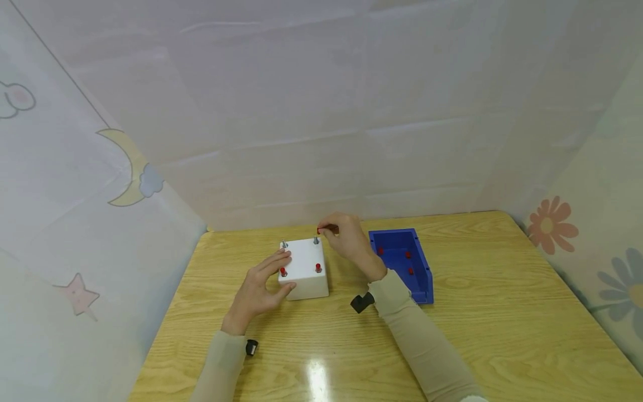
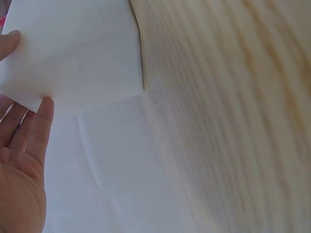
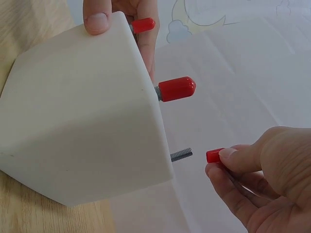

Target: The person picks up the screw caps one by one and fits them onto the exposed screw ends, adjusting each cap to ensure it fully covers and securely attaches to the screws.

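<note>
A white box [image 1: 303, 259] stands on the table, with threaded bolts sticking up from its top corners. Red caps [image 3: 177, 89] cover the two nearer bolts; the two far ones, including the far-right bolt [image 3: 181, 155], are bare. My left hand [image 1: 258, 287] holds the box at its left side, fingers over the top and thumb on the near face. Between thumb and forefinger, my right hand [image 1: 346, 240] pinches another red cap [image 3: 212, 155]. That cap is just off the tip of the far-right bolt, with a small gap between them.
To the right of the box lies a blue bin [image 1: 424, 273], holding several red caps [image 1: 408, 254]. A pale printed cloth [image 1: 321, 139] hangs behind the wooden table [image 1: 482, 312] and along both sides.
</note>
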The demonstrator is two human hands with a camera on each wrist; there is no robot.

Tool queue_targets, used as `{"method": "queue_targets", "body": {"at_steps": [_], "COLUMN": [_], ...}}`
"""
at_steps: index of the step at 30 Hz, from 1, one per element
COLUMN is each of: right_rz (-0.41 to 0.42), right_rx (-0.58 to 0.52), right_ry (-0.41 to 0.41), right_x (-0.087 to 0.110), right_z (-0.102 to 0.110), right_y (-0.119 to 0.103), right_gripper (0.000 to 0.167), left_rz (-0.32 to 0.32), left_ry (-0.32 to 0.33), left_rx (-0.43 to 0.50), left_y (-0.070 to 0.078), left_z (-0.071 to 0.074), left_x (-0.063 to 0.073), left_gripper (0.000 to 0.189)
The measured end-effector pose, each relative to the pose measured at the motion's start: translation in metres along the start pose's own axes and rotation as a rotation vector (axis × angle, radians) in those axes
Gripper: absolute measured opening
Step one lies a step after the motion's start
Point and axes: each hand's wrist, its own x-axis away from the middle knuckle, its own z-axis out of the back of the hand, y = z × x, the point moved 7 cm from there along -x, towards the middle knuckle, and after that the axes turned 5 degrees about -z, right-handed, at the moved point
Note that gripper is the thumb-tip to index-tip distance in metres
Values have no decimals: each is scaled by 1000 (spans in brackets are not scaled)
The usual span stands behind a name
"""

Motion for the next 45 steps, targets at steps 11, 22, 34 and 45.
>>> {"method": "queue_targets", "body": {"at_steps": [11, 22, 34, 45], "right_rz": [-10, -33, 7, 19], "right_rx": [13, 16, 37, 41], "right_ry": [-7, -27, -34, -33], "right_x": [1, 0, 1, 2], "right_z": [-3, -6, -10, -12], "right_y": [0, 1, 1, 0], "right_gripper": [9, 11, 10, 11], "left_rz": [3, -2, -39, -35], "left_ry": [-5, -2, 16, 14], "left_rx": [-8, -5, -8, -4], "left_y": [2, 2, 3, 4], "left_z": [1, 1, 1, 1], "left_x": [-1, -2, -1, -2], "left_gripper": [61, 62, 62, 62]}}
